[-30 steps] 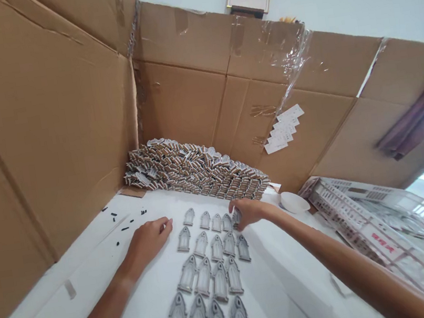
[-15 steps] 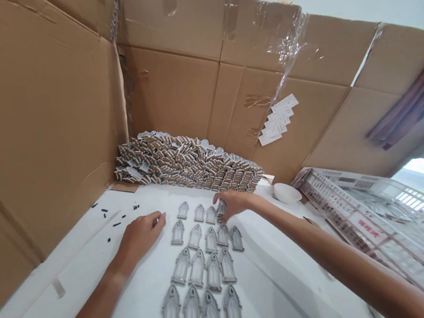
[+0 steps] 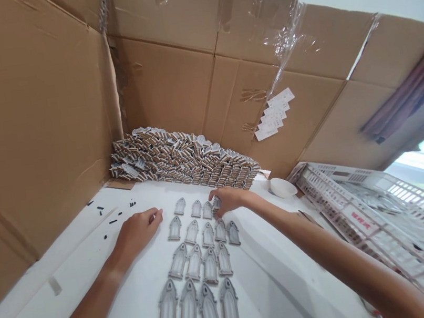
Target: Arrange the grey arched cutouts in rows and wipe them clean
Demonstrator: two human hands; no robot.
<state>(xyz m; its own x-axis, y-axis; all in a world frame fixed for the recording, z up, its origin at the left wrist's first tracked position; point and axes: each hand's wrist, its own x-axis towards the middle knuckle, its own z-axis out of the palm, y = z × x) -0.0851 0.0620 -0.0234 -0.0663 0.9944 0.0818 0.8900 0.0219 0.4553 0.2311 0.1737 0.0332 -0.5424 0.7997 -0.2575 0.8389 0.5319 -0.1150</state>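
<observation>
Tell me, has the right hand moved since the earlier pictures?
Yes, the right hand has shifted a little left, farther from the bowl.

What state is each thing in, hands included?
Left bare hand: loosely curled, nothing visible inside
Right bare hand: around small grey arched piece, grip unclear
Other grey arched pieces: laid in rows
White round bowl: upright
Brown-edged grey pieces behind: heaped
White paper slips: overlapping, on brown cardboard wall
</observation>
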